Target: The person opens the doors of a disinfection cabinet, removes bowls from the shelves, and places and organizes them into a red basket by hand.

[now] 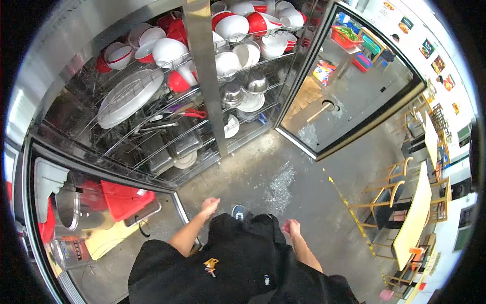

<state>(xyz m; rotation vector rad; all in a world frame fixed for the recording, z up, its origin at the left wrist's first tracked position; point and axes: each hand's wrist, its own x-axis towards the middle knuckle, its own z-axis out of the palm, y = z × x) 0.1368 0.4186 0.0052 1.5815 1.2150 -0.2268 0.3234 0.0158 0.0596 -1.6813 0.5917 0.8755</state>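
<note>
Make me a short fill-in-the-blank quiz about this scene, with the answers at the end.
1. The large oval dish in the cabinet is coloured ____.
2. The cabinet's right-hand door stands ____.
3. The left hand and right hand appear on either side of a shirt coloured ____.
4. The floor line near the chairs is coloured ____.

Missing words: white; open; black; yellow.

a restaurant, by its steel cabinet (206, 76) of bowls (170, 52), dining tables (412, 220) and food posters (438, 64)
</note>
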